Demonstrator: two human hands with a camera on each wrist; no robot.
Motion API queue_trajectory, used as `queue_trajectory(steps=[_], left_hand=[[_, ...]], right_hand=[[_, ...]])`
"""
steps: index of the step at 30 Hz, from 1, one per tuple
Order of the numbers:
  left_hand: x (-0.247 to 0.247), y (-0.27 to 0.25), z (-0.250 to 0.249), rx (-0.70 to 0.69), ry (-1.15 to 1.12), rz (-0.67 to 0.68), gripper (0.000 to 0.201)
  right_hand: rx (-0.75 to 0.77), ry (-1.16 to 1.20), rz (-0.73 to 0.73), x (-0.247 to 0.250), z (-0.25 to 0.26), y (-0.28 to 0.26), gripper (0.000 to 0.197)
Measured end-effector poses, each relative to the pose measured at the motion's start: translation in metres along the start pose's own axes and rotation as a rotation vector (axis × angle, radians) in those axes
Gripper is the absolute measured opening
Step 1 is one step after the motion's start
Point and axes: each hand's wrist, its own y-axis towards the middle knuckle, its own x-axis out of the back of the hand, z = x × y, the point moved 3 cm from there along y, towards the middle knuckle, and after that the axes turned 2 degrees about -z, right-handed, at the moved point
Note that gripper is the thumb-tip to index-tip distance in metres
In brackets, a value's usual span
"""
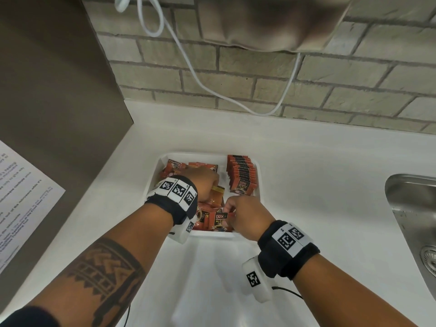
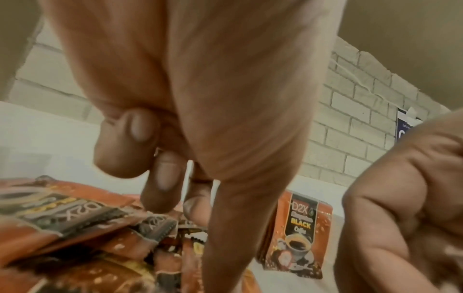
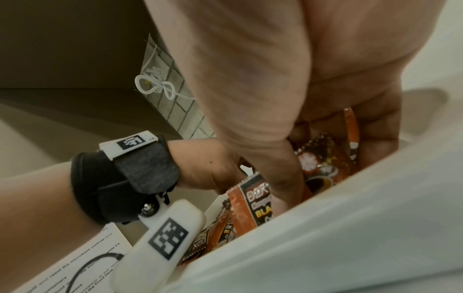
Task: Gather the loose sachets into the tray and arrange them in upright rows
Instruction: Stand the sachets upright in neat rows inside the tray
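Observation:
A white tray (image 1: 258,178) sits on the white counter. Along its right side stands an upright row of orange-and-black coffee sachets (image 1: 241,177), whose front one also shows in the left wrist view (image 2: 298,234). Loose sachets (image 1: 175,168) lie heaped in the tray's left and near parts. My left hand (image 1: 213,188) reaches down into the heap, fingers (image 2: 160,178) curled and thumb pointing down, pinching a gold-faced sachet (image 1: 217,195). At the near edge my right hand (image 1: 232,213) pinches a few sachets (image 3: 323,156) between thumb and fingers, beside a sachet (image 1: 220,220) that stands on end.
A steel sink (image 1: 410,208) is set into the counter at the right. A white cable (image 1: 188,64) hangs down the brick wall behind the tray. A brown panel (image 1: 54,90) bearing a printed sheet (image 1: 21,197) closes off the left side.

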Motion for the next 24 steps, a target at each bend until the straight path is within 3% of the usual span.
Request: queue_trajectory(steps=[2,8,17,24], left_hand=[[-0.004,0.001,-0.002,-0.039,0.004,0.021,0.047],[-0.003,0.003,-0.004,-0.029,0.039,0.057,0.049],[-0.005,0.004,-0.001,0.025,0.04,0.072,0.03],[-0.006,0.007,-0.001,0.021,0.061,0.064,0.046]], right_hand=[[-0.006,-0.011,0.007,-0.001,0.002,0.001,0.017],[-0.002,-0.042,0.04,-0.002,0.007,0.003,0.02],[-0.002,-0.067,0.074,-0.004,0.006,0.007,0.026],[0.036,-0.102,0.106,-0.007,0.006,0.012,0.03]])
